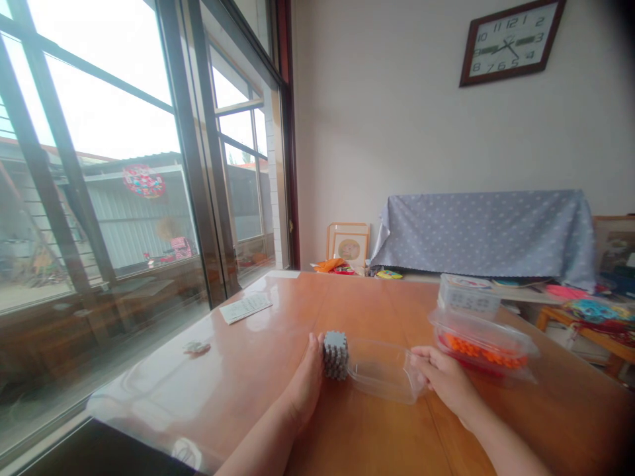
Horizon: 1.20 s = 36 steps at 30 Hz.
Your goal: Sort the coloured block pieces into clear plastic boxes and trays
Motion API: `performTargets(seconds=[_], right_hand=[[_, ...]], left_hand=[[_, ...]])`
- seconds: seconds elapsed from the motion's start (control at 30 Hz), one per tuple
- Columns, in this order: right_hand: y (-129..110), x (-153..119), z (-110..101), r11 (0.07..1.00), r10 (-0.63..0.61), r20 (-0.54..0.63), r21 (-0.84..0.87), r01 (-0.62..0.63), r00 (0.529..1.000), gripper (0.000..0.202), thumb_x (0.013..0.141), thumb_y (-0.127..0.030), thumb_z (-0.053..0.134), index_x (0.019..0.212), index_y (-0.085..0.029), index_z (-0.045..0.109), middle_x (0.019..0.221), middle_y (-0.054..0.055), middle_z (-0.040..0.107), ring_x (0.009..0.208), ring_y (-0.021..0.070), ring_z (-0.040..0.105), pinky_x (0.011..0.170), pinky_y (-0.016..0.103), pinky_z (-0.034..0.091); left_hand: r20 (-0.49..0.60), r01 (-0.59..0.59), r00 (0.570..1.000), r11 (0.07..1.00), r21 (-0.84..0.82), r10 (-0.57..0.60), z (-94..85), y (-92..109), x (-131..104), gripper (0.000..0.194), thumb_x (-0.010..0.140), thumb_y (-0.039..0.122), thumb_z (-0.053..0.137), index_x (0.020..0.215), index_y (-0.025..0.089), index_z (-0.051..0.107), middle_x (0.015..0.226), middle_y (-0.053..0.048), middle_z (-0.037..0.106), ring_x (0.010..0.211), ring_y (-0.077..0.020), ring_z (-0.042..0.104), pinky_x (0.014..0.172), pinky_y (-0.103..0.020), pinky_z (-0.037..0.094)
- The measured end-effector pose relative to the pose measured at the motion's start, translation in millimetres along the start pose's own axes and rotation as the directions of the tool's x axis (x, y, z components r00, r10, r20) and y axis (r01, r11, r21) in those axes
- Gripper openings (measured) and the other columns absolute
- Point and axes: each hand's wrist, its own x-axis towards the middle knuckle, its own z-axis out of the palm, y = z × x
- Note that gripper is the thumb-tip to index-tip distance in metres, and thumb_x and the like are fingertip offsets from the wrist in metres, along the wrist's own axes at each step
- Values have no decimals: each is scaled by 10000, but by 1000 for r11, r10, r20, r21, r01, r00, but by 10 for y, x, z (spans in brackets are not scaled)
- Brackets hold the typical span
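Observation:
A stack of grey interlocking pieces with notched edges (336, 357) stands upright on the table. Along its left side is my left hand (311, 373), fingers stretched out and close against the pieces, not wrapped round them. Just right of the stack lies a clear plastic container (380, 370), its near end beside the pieces. My right hand (436, 373) pinches the container's right end between thumb and fingers. The table (367, 436) beneath is glossy brown wood.
At the right, a clear tub (483, 344) holds orange and red pieces. Behind it is another clear box (469, 294). A printed card (245, 307) and a small blurred item (197, 348) lie on the left. A window (114, 165) borders the table's left side.

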Motion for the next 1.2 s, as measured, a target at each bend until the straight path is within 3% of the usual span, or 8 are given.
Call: performTargets(seconds=[0.13,0.37,0.8,1.0,1.2], right_hand=[[24,-6,25,1000,-6,-10,7,6,1000,509,757,-609,634,1033,-184,689,693,-1,658,608,158,556,538,263,393],[-34,-32,35,999,-26,-7,28,26,1000,516,753,-626,627,1010,-183,694,680,-3,641,585,155,553,529,263,396],[35,33,-95,1000,-16,38,-10,16,999,508,801,-586,631,1072,-160,686,747,23,683,668,179,604,582,283,419],[49,57,-102,999,-28,66,-24,29,997,512,798,-599,630,1051,-158,690,739,19,675,643,170,596,568,278,411],[59,36,-101,999,-32,-32,-25,31,999,486,834,-647,566,920,-184,686,751,21,682,582,149,577,518,263,364]], left_hand=[[20,-11,1000,999,-51,12,11,2,-3,852,965,766,259,1627,231,232,1719,15,137,1590,-207,0,1303,-387,-51],[8,-42,999,999,22,42,31,27,-17,852,951,785,268,1590,226,343,1677,-13,296,1585,-228,108,1312,-400,-18],[-12,-35,999,998,59,35,-17,-22,-16,876,967,765,242,1640,208,187,1710,-5,144,1586,-191,74,1307,-378,-9],[-17,-50,999,995,89,52,-23,-31,-26,879,948,788,262,1625,228,259,1702,4,145,1583,-217,70,1308,-405,15],[-158,-97,979,978,186,127,-126,-40,0,809,971,736,350,1629,279,237,1702,-10,188,1582,-219,117,1302,-421,145]])
